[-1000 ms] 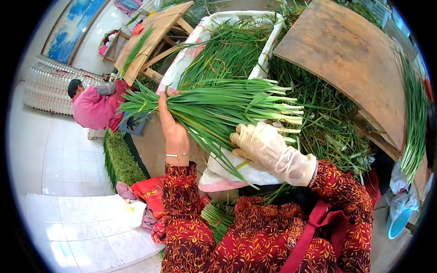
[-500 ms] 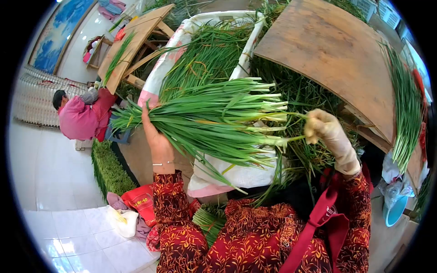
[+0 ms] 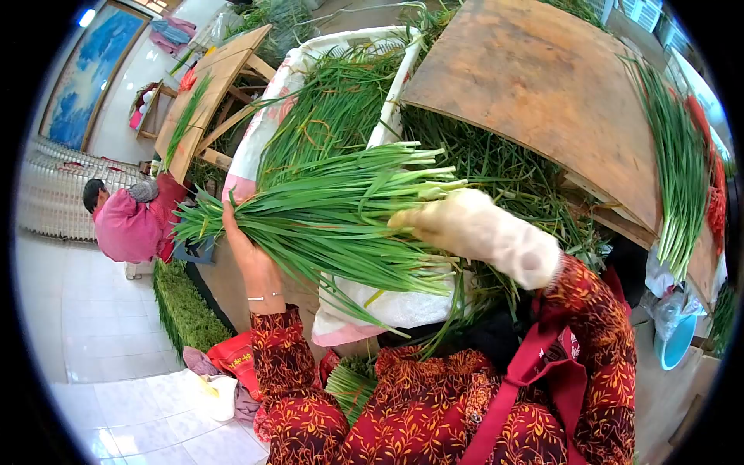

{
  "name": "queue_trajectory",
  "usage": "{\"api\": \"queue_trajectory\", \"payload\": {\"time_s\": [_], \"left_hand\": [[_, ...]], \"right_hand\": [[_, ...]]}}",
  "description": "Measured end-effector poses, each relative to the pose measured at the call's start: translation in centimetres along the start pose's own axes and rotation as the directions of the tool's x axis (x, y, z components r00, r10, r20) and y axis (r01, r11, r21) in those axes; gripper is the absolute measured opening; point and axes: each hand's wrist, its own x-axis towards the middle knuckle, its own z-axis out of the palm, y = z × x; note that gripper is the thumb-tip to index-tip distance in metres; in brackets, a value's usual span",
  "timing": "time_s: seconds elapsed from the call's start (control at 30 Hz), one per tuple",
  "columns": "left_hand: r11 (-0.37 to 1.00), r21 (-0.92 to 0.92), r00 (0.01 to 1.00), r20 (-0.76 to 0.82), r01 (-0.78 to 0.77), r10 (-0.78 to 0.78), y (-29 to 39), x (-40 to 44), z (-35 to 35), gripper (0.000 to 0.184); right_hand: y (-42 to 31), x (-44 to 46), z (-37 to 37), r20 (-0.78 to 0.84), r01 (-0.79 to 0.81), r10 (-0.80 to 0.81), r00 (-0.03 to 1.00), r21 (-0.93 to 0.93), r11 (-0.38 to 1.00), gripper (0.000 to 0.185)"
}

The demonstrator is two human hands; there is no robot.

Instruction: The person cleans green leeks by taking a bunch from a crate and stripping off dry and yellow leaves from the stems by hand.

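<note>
A thick bunch of garlic chives (image 3: 341, 209) lies across the middle of the view, leaf tips to the left and pale stem ends to the right. My bare left hand (image 3: 249, 260), with a thin bracelet at the wrist, is wrapped round its leafy part. In a cream glove, my right hand (image 3: 457, 221) reaches over the stem ends, touching or just above them. Motion smears its fingers, so what they hold is unclear. Below the bunch is a white sack (image 3: 418, 306) with a pink edge.
A white crate (image 3: 399, 85) of loose greens stands ahead. To its right is a wooden board (image 3: 542, 101), with more chives (image 3: 678, 170) at its right end. Another person in pink (image 3: 136, 221) sits at the left. A blue basin (image 3: 676, 341) stands at the right.
My right hand has moved left from beyond the stem ends onto the bunch. The strands stretched to its fingers before no longer show. My left hand keeps its hold; the view has shifted slightly.
</note>
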Motion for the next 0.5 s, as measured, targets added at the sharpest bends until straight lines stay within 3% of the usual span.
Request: {"api": "queue_trajectory", "payload": {"time_s": [0.03,0.13,0.2,0.27,0.3,0.4,0.43,0.47,0.5], "left_hand": [[0.999,-0.046,1.000,-0.021,0.004,-0.005,0.1,0.2,0.1,0.030],[0.989,-0.145,1.000,-0.013,0.003,-0.005,0.3,0.1,0.4,0.027],[0.996,-0.093,0.999,0.043,0.015,-0.011,0.4,0.4,-0.6,0.029],[0.997,-0.071,0.998,0.046,0.034,-0.030,0.3,0.5,-0.9,0.030],[0.996,-0.078,0.999,0.020,0.042,-0.041,0.3,0.4,-0.6,0.030],[0.998,-0.052,0.998,-0.037,0.042,-0.043,0.3,-0.1,-0.1,0.031],[0.999,-0.033,0.998,-0.047,0.038,-0.040,0.2,-0.1,-0.1,0.032],[0.999,-0.035,0.998,-0.052,0.036,-0.038,0.1,0.0,-0.2,0.032],[0.999,-0.038,0.998,-0.058,0.035,-0.037,0.1,0.1,-0.4,0.032]], "right_hand": [[1.0,2.3,2.6,-0.201,0.042,-0.032,0.979,0.042,0.998,0.027],[2.6,4.7,5.2,-0.360,0.156,-0.216,0.907,-0.189,0.970,0.026],[3.4,4.6,5.6,-0.402,0.262,-0.390,0.828,-0.338,0.904,0.026],[2.1,2.9,2.4,-0.089,0.051,-0.067,0.994,-0.171,0.984,0.028],[1.8,2.2,1.3,0.091,-0.083,0.094,0.991,-0.119,0.989,0.029],[6.3,-0.8,1.7,-0.048,-0.168,0.170,0.984,0.046,0.985,0.035],[6.8,-2.2,1.2,-0.062,-0.338,0.347,0.936,0.121,0.933,0.031],[8.3,-3.5,2.1,-0.190,-0.440,0.501,0.844,0.288,0.851,0.033],[9.8,-4.7,3.1,-0.368,-0.432,0.549,0.751,0.355,0.829,0.032]]}}
